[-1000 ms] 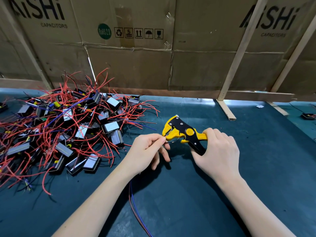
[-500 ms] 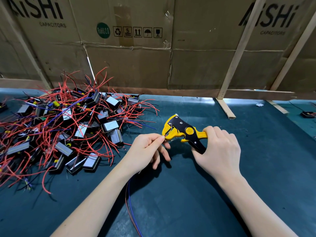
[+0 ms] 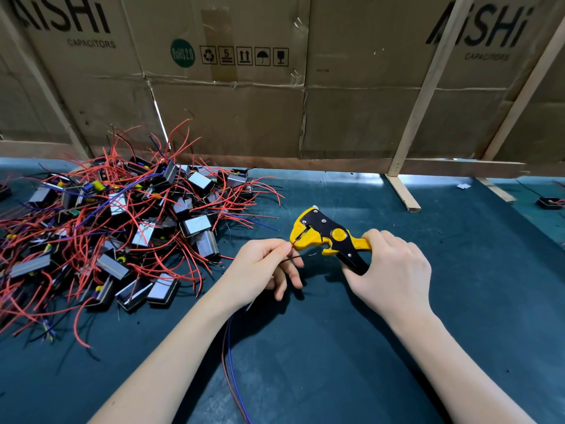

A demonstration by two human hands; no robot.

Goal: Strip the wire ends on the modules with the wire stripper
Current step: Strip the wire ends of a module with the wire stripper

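Observation:
My right hand [image 3: 389, 270] grips the handles of a yellow and black wire stripper [image 3: 327, 237], whose jaws point left. My left hand [image 3: 263, 267] pinches a thin red wire [image 3: 294, 242] between thumb and forefinger, and the wire's tip sits at the stripper's jaws. A brown and a blue wire [image 3: 230, 356] trail from under my left wrist toward the table's near edge. The module they belong to is hidden. A big heap of small grey and black modules [image 3: 122, 228] with red wires lies to the left.
The work surface is a dark teal mat [image 3: 336, 347]. Flattened cardboard boxes [image 3: 275, 111] on wooden slats [image 3: 419, 117] wall off the back. One more small module [image 3: 550, 202] lies at the far right edge.
The stripper's jaws have tipped a little lower toward my left fingers, and the red wire tip now shows at the jaws. Both hands stay in nearly the same place.

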